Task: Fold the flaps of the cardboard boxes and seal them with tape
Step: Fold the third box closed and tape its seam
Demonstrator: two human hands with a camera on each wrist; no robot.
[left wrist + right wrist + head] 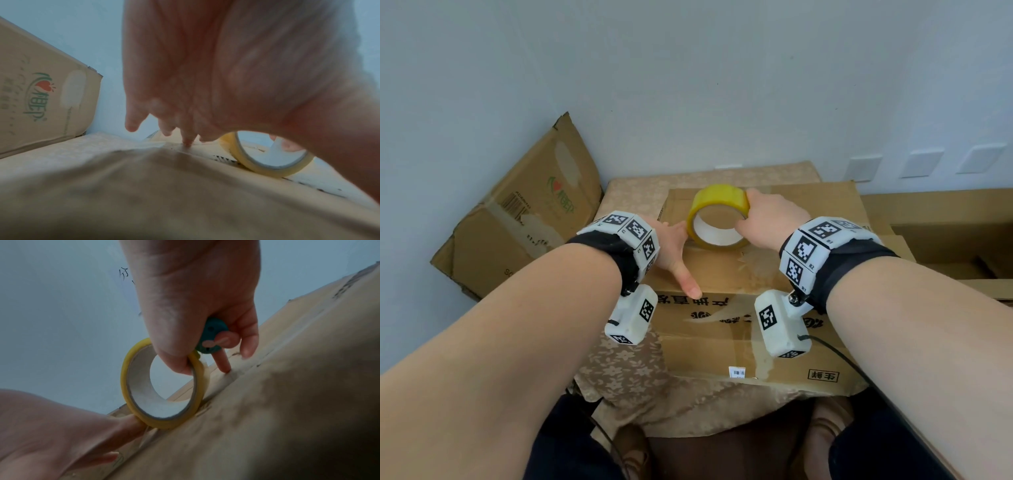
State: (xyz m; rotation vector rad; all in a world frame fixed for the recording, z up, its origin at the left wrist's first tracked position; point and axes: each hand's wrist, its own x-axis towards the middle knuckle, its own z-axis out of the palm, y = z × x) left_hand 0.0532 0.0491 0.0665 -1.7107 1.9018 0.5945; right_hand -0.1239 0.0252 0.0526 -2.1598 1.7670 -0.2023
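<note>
Head view shows the cardboard box (726, 274) lying closed on a cloth-covered table (626, 373), with the yellow tape roll (717, 216) standing on edge on the box top near its far side. The right hand (770, 219) grips the roll, thumb hooked through the core and fingers over the outside, with a small teal object (211, 335) tucked in the same hand, seen from the right wrist. The left hand (674, 253) lies flat with straight fingers pressed on the box top, touching the roll's left side; a flattened carton (517, 212) leans against the wall at the left.
</note>
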